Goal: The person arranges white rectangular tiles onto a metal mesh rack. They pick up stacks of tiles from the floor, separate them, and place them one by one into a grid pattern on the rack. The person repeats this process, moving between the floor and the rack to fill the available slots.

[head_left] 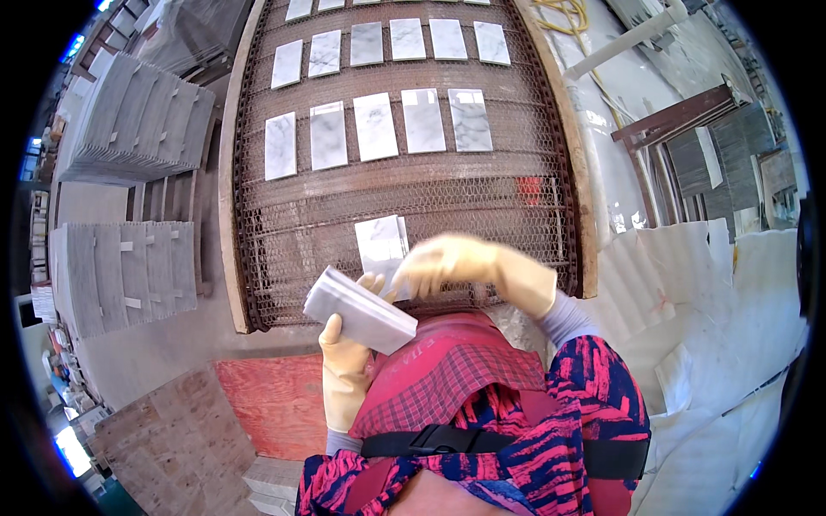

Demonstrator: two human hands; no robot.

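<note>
One head-worn fisheye looks steeply down from close above the person's chest, facing forward over the mesh conveyor (404, 185), edges bending at the rim.

Bright daylight pours over a stone workshop here. Down the middle runs a wide wire-mesh conveyor belt (404, 185), rusty brown, edged by a pale wooden frame (227, 198). On the left, two big stacks of grey slabs (138, 120) stand on pallets, a second stack (120, 271) just below the first, both on a dusty concrete floor (146, 353). Lower left, a reddish board (271, 404) lies beside a speckled chipboard sheet (176, 447). To the right, white corrugated sheeting (714, 284) spreads out, with dark slabs leaning in a rack (723, 163) above it, a white pipe (632, 39) and a coil of yellow rope (564, 17) up top.
</note>
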